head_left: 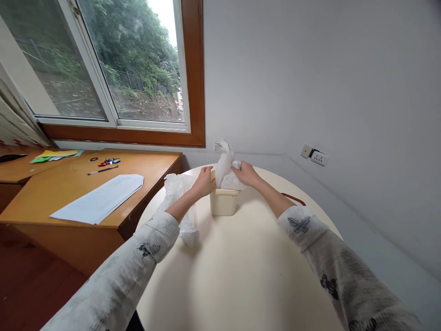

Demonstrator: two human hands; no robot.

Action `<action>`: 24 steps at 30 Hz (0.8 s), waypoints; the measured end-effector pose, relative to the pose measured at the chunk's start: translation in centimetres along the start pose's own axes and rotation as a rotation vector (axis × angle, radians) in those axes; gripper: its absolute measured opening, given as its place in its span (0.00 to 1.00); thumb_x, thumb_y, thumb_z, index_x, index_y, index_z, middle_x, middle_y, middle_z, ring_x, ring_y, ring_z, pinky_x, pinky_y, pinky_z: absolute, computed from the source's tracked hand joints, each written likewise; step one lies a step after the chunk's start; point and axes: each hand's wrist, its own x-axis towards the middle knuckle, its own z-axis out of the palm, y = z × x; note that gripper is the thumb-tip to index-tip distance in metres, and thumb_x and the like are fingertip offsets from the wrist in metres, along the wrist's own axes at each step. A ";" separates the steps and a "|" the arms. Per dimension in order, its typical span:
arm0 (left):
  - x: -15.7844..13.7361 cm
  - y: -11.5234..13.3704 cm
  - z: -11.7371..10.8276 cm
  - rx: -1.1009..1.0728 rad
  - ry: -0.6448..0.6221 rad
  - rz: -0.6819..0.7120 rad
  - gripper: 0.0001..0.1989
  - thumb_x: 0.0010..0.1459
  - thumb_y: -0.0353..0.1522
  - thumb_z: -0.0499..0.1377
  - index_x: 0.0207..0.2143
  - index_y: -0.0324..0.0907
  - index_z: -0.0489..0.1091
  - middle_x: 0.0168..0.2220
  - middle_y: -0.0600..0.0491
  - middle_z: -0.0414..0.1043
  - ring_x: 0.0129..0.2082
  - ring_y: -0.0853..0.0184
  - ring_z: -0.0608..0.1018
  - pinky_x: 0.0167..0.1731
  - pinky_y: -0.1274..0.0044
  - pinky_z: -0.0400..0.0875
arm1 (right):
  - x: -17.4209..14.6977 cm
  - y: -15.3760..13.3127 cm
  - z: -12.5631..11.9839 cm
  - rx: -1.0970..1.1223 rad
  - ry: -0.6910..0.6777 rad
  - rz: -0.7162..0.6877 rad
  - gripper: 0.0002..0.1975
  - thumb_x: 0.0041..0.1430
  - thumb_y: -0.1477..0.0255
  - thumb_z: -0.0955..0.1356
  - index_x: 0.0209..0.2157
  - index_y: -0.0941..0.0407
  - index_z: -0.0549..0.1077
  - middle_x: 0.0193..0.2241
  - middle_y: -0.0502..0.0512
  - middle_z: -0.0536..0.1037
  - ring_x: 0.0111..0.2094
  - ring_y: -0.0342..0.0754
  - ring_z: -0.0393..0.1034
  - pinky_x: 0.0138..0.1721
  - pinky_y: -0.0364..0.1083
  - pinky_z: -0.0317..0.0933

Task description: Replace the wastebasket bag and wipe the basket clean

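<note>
A small cream plastic bin (224,203) stands upright on the round table. From its top rises a crumpled white plastic bag (225,168), bunched and twisted at its upper end. My right hand (246,174) is closed on the right side of this bag. At the bin's upper left, my left hand (204,182) has its fingers curled against a pale yellow edge of the bin; the fingertips are partly hidden. Another white plastic bag (189,229) lies loosely on the table, partly behind and beneath my left forearm. The inside of the bin cannot be seen.
The round cream table (241,276) meets the wall at the back. A reddish-brown strap (293,198) lies beyond my right forearm. On the left, a wooden desk (151,161) holds papers (99,197), a pen (102,170) and keys (109,162). Sockets (319,158) are on the wall.
</note>
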 end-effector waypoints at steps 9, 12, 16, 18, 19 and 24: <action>0.1 -0.6 0.1 -0.214 -0.098 -0.065 0.22 0.45 0.28 0.52 0.46 0.41 0.68 0.39 0.49 0.75 0.42 0.58 0.73 0.38 0.73 0.68 | -0.5 0.6 -1.4 0.268 0.150 0.060 0.16 0.51 0.60 0.63 0.31 0.59 0.71 0.31 0.56 0.76 0.32 0.48 0.69 0.31 0.43 0.60; 0.0 -0.1 0.1 -0.279 -0.139 -0.054 0.17 0.42 0.27 0.53 0.37 0.40 0.72 0.31 0.51 0.75 0.35 0.60 0.74 0.32 0.75 0.68 | -0.9 0.5 -2.8 0.423 0.135 0.049 0.16 0.48 0.60 0.66 0.32 0.59 0.71 0.31 0.54 0.76 0.31 0.47 0.69 0.30 0.43 0.61; 0.0 0.4 0.2 -0.354 -0.208 -0.029 0.12 0.39 0.26 0.55 0.28 0.38 0.73 0.24 0.52 0.73 0.27 0.63 0.73 0.25 0.76 0.67 | -1.8 -0.1 -5.4 0.761 0.017 0.123 0.15 0.41 0.64 0.72 0.31 0.58 0.72 0.32 0.55 0.76 0.31 0.47 0.70 0.30 0.44 0.63; 0.0 0.7 0.4 -0.394 -0.238 -0.009 0.10 0.37 0.26 0.56 0.27 0.38 0.72 0.23 0.53 0.73 0.26 0.64 0.73 0.24 0.76 0.67 | -2.3 -0.6 -6.7 0.843 -0.012 0.155 0.14 0.39 0.66 0.73 0.30 0.58 0.72 0.31 0.55 0.76 0.31 0.47 0.70 0.31 0.44 0.64; 0.0 0.9 0.5 -0.416 -0.245 0.003 0.10 0.37 0.26 0.56 0.26 0.38 0.72 0.23 0.53 0.73 0.26 0.64 0.73 0.25 0.76 0.68 | -2.6 -0.9 -7.3 0.873 -0.021 0.157 0.14 0.39 0.67 0.73 0.30 0.58 0.72 0.31 0.54 0.76 0.31 0.46 0.70 0.31 0.44 0.64; -0.1 2.2 1.0 -0.528 -0.197 0.050 0.11 0.35 0.27 0.60 0.27 0.39 0.72 0.27 0.52 0.74 0.33 0.60 0.73 0.32 0.74 0.69 | -3.3 -1.8 -9.5 1.012 -0.045 0.080 0.10 0.42 0.67 0.72 0.26 0.57 0.73 0.24 0.50 0.74 0.27 0.43 0.68 0.29 0.42 0.62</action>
